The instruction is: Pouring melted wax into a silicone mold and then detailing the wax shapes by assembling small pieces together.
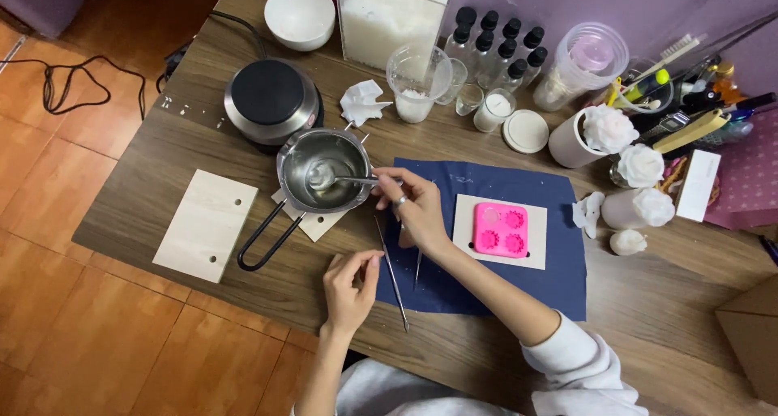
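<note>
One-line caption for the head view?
Right hand stirs a metal pot with a spoon; left hand rests beside a pink mold.

A wooden table (162,152) stands on orange floor tiles (73,335) against a purple wall (648,2).

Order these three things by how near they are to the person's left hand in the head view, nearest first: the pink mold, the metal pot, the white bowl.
From the left hand:
1. Metal pot, just above it, slightly left.
2. Pink mold, to the right, on the blue cloth.
3. White bowl, at the table's far edge.
</note>
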